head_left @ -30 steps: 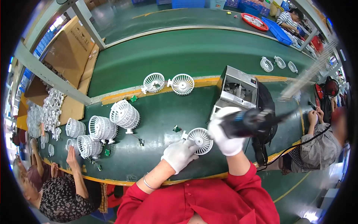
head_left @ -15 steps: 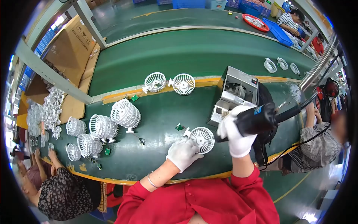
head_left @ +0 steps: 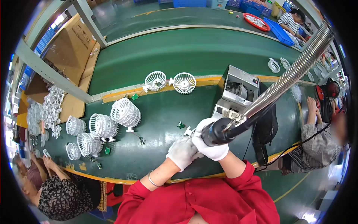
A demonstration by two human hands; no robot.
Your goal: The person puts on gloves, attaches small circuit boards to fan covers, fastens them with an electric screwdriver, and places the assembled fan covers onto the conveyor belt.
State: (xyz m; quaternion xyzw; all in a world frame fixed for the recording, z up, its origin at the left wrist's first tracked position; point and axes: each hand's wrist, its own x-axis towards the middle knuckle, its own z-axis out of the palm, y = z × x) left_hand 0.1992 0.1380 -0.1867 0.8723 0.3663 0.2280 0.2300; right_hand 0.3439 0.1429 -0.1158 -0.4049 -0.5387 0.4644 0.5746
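White gloves cover both of my hands. My right hand [head_left: 212, 141] is wrapped round a black electric screwdriver [head_left: 218, 132], which hangs from a coiled metal spring [head_left: 287, 78]. Beneath the tool, my left hand [head_left: 183, 152] rests with bent fingers on a white fan cage, mostly hidden by my hands; only its small neck [head_left: 189, 131] shows. A green circuit board [head_left: 181, 125] lies just beyond it. Behind my right hand stands a metal box [head_left: 239, 89] with an open top.
Stacked white cages [head_left: 126, 114] stand at the left. Two single cages [head_left: 184, 83] lie by the conveyor belt [head_left: 179, 48]. A black bag [head_left: 266, 127] sits right of the box. A co-worker [head_left: 67, 190] is at the left, another person [head_left: 320, 143] at the right.
My right hand has brought the screwdriver left, over the fan cage beside my left hand. The spring now stretches across the metal box's right side. Cages on the belt have shifted right.
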